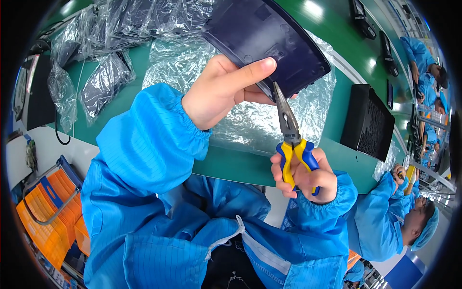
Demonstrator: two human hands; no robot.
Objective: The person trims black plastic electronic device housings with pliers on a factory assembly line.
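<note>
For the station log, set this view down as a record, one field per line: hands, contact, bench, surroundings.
Left hand: holds a dark navy, shallow plastic shell, thumb on its face
Right hand: grips steel long-nosed pliers with yellow-and-blue handles
Contact: pliers' tip at the shell's lower edge; touching or not is unclear
Bench: green surface, crumpled clear plastic film below the shell
Bench, left: dark parts in clear plastic bags
Bench, right: black box-shaped item
Nearby, right: co-worker in blue coat

both hands [219, 89] [310, 179] gripping, left thumb [252, 74] extended, right fingers [285, 186] curled
</note>
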